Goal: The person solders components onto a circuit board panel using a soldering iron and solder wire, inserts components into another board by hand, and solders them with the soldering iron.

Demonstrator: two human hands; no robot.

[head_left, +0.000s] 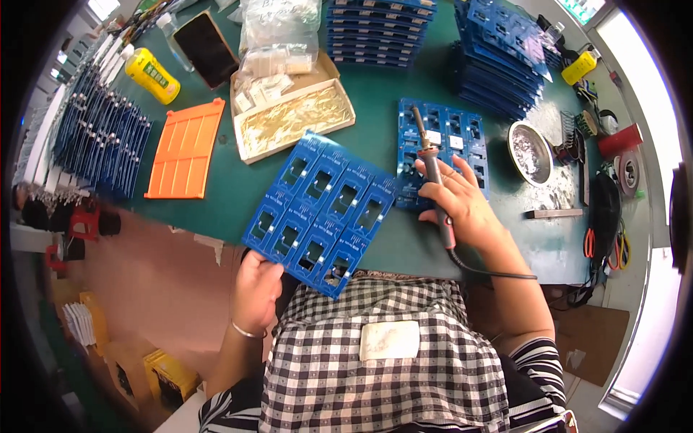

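My left hand (258, 289) grips the lower left corner of a blue circuit board panel (321, 202) with rows of rectangular cutouts, tilted over the table's front edge. In my right hand (462, 202) is a soldering iron (433, 173), its tip pointing away from me and its dark cord trailing to the right. Beneath the iron a second blue circuit board panel (473, 148) lies flat on the green table, with small white pieces on it. The iron and my fingers hide part of that panel.
Stacked blue panels (379, 32) stand at the back, with another stack (498, 65) to their right. At right sits a metal bowl (530, 154). An open carton (296, 119), an orange plastic tray (186, 151), a phone (206, 49) and a yellow bottle (151, 76) occupy the left.
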